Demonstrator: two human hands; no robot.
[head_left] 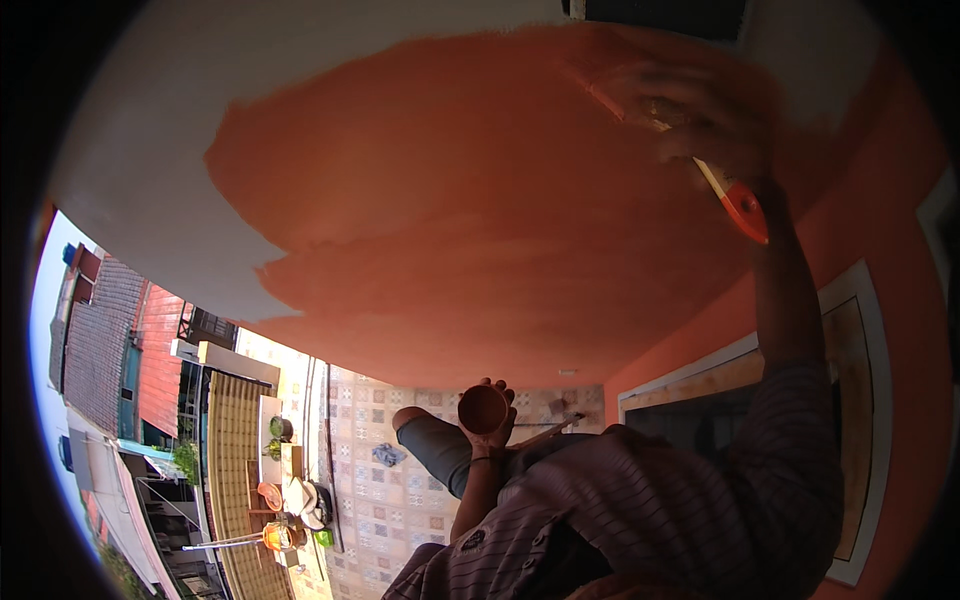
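Observation:
My right hand, somewhat blurred, is raised at the upper right and closed around a paintbrush. The brush has a pale handle with an orange-red end, and its bristles lie against the wall. A large patch of wet-looking orange paint covers much of that wall, with ragged edges against the grey-white surface. Lower down, near the middle, my left hand holds a small round cup from below and behind. The cup's inside looks reddish brown; how much paint is in it I cannot tell.
On the right, a white-framed window or door is set in an orange side wall. Below lies a patterned tile floor with a crumpled grey cloth. At the lower left stand an orange bucket, potted plants and a railing.

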